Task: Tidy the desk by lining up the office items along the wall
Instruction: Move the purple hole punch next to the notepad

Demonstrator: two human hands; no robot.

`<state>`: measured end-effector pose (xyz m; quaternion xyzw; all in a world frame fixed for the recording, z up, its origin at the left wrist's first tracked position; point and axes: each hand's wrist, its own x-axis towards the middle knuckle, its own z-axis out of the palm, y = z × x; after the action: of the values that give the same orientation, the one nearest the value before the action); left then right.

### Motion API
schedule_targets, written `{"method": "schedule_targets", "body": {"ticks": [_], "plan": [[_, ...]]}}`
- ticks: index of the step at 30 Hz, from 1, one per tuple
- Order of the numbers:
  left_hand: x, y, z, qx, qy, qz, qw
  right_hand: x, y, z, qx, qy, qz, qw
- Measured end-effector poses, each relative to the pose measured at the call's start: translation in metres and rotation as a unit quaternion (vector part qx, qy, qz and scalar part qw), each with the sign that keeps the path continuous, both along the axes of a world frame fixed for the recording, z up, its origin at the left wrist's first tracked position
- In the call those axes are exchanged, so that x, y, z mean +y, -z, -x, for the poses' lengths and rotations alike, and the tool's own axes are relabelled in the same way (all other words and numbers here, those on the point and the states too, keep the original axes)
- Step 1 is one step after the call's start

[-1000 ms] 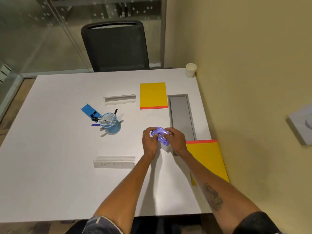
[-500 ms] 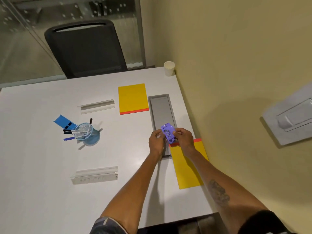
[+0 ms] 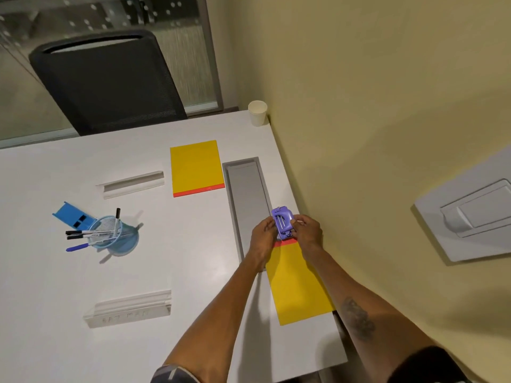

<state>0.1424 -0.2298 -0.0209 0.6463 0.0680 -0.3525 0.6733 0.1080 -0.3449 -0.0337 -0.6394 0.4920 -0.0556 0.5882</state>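
A small purple hole punch (image 3: 282,223) is held between my left hand (image 3: 262,235) and my right hand (image 3: 307,231), low over the desk next to the yellow wall. It sits just beyond the red edge of a yellow notepad (image 3: 297,286) that lies along the wall. A second yellow notepad (image 3: 195,167) lies farther back. A blue mesh pen cup (image 3: 110,233) with several pens stands at the left, against a blue holder (image 3: 71,217). Two clear nameplate stands lie on the desk, one (image 3: 132,184) at the back and one (image 3: 127,309) near me.
A grey recessed cable tray (image 3: 247,194) runs along the white desk (image 3: 177,244) near the wall. A paper cup (image 3: 257,113) stands in the far corner. A black chair (image 3: 106,81) is behind the desk. A wall switch plate (image 3: 470,217) is at the right.
Both hands carried the purple hole punch from the middle of the desk rightward to the wall, past the cable tray. My view has swung right as well.
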Motion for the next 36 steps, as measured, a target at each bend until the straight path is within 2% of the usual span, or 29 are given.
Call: {"method": "schedule_targets", "body": {"ticks": [11, 30, 33, 36], "plan": [[-0.009, 0.010, -0.001, 0.047, 0.037, 0.017, 0.998, -0.009, 0.012, 0.002, 0.008, 0.004, -0.005, 1.000], [-0.014, 0.007, 0.000, 0.042, 0.066, -0.021, 0.997, -0.015, 0.010, -0.002, 0.041, -0.025, 0.013, 0.999], [-0.010, 0.001, 0.001, 0.037, 0.059, -0.033, 0.997, -0.010, 0.001, 0.000, 0.060, -0.035, 0.051, 0.996], [-0.002, 0.000, 0.000, -0.015, 0.052, -0.079, 0.995, 0.007, -0.009, -0.001, 0.078, -0.027, 0.141, 0.987]]}}
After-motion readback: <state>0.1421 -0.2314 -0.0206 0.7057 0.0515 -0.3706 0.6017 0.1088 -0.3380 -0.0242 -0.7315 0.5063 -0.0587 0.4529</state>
